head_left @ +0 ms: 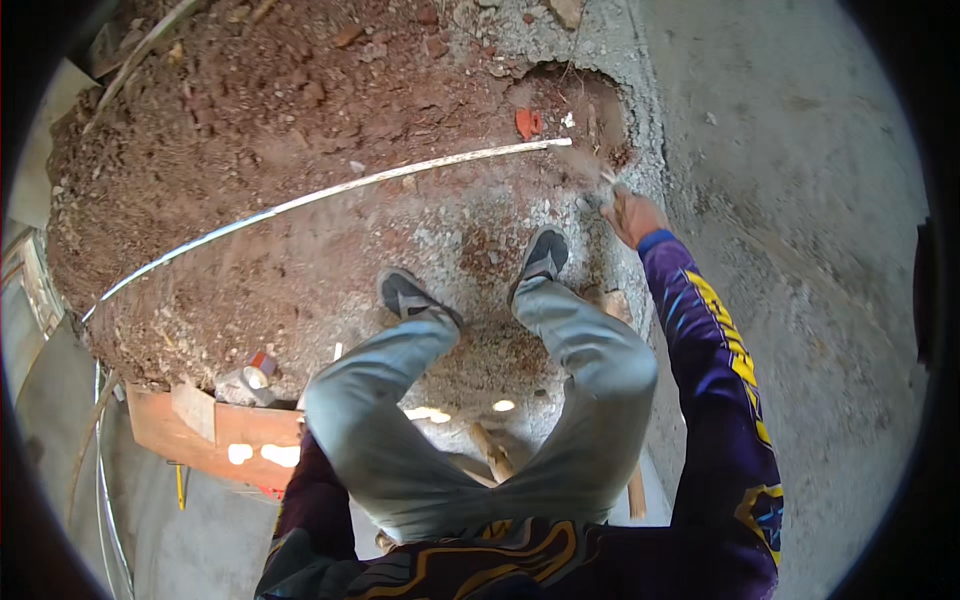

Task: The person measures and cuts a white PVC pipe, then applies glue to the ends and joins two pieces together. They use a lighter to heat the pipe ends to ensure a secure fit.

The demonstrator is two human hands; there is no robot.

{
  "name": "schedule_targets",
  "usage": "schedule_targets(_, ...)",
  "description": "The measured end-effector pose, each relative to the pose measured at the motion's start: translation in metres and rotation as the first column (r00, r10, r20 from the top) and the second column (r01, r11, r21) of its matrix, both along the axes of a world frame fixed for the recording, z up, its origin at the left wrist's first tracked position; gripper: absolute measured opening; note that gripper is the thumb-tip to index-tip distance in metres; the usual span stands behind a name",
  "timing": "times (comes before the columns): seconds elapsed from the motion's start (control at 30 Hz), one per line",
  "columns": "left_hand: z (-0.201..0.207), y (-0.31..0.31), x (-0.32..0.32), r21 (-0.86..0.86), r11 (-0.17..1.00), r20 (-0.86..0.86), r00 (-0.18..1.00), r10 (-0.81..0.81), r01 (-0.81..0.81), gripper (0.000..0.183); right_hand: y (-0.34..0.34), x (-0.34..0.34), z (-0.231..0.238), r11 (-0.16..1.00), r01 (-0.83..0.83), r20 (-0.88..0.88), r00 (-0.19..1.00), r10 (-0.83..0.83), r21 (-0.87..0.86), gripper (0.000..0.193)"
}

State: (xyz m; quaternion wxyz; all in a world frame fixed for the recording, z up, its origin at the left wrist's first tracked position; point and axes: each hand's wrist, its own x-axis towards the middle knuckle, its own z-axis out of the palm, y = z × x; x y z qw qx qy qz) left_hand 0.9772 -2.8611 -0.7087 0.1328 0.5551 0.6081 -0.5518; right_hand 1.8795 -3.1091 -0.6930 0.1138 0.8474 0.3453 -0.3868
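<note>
My right hand (635, 215) is closed around the handle of a small tool that looks like a trowel (608, 177). Its blade is smeared by motion, so its exact kind is hard to make out. The tool points at the edge of a dug hollow (595, 105) in the reddish soil, close to the end of a long, thin, whitish pipe (375, 178). That pipe curves across the dirt toward the left. A small red-orange piece (527, 122) lies in the hollow. My left sleeve (318, 490) runs down beside my left knee, and the left hand is hidden.
Grey concrete floor (800, 200) borders the soil on the right. Rubble and reddish dirt (250, 110) spread ahead and left. Near my left knee are a small red and white container (262, 366) and an orange-brown board (160, 420). A wooden piece (492, 452) lies between my legs.
</note>
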Motion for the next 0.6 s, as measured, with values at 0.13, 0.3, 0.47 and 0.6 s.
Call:
schedule_targets(0.13, -0.106, 0.085, 0.068, 0.236, 0.968, 0.621, 0.752, -0.221, 0.089, 0.063, 0.055, 0.016, -0.096, 0.952, -0.130, 0.110, 0.989, 0.103, 0.276, 0.045)
schedule_targets(0.3, -0.122, 0.160, 0.423, 0.287, 0.787, 0.891, 0.150, -0.429, 0.546, 0.044, 0.093, 0.022, -0.155, 0.915, -0.297, 0.234, 0.943, 0.237, 0.272, 0.031)
schedule_targets(0.47, -0.199, 0.047, 0.597, 0.346, 0.848, 0.896, 0.125, -0.425, 0.401, 0.043, 0.038, 0.058, -0.158, 0.976, 0.107, 0.036, 0.993, -0.116, 0.190, 0.048)
schedule_targets(0.6, -0.246, 0.033, 0.642, 0.342, 0.889, 0.850, 0.303, -0.431, 0.306, 0.043, 0.017, 0.057, -0.232, 0.875, -0.196, 0.077, 0.981, 0.180, 0.443, 0.051)
